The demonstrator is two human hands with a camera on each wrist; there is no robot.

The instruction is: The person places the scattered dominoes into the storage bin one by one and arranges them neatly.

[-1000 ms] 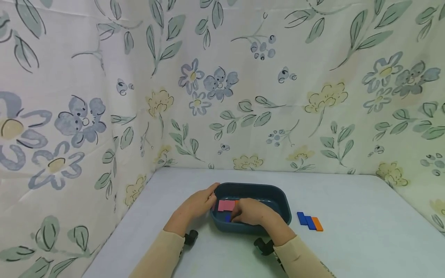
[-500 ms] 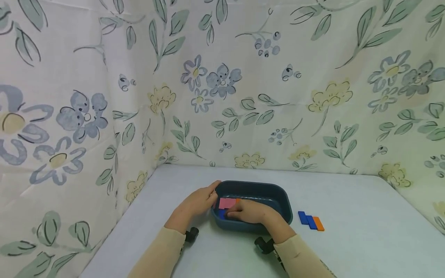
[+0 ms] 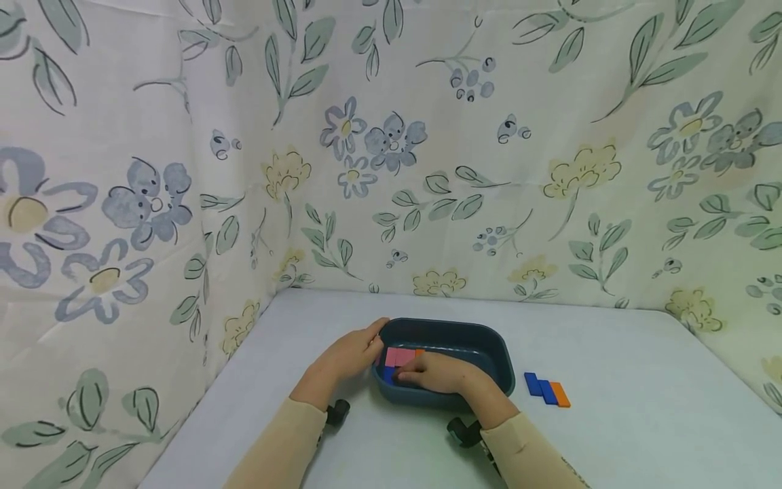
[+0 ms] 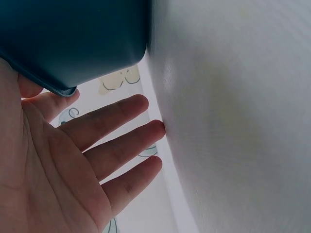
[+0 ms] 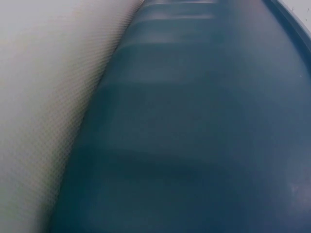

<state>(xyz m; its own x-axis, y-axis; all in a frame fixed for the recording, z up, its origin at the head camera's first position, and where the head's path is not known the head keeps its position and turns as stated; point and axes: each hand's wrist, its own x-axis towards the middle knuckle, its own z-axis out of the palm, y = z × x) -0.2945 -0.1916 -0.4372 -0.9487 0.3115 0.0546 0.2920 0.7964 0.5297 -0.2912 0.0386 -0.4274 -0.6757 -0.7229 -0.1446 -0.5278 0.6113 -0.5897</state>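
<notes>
A dark blue-green rectangular container (image 3: 452,399) stands on the white table. My left hand (image 3: 343,356) rests at its left end, thumb and index finger at the rim; in the left wrist view the other fingers are straight and spread beside the outer wall. My right hand (image 3: 441,373) reaches over the near side into the container. Its bent fingers pinch a small flat blue tile (image 3: 389,375) near the left end, with the fingertips partly hidden. Pink tiles (image 3: 404,358) and part of an orange tile (image 3: 419,352) lie just behind it.
On the table right of the container lie two blue tiles (image 3: 533,384) and an orange tile (image 3: 560,394), side by side. A floral curtain (image 3: 440,170) hangs behind and along the left. The right wrist view is filled mostly by the container's outer wall (image 5: 184,121).
My right hand has shifted slightly left inside the container, and the blue tile has moved left with it. My left hand stays at the rim. The head view tilts slightly.
</notes>
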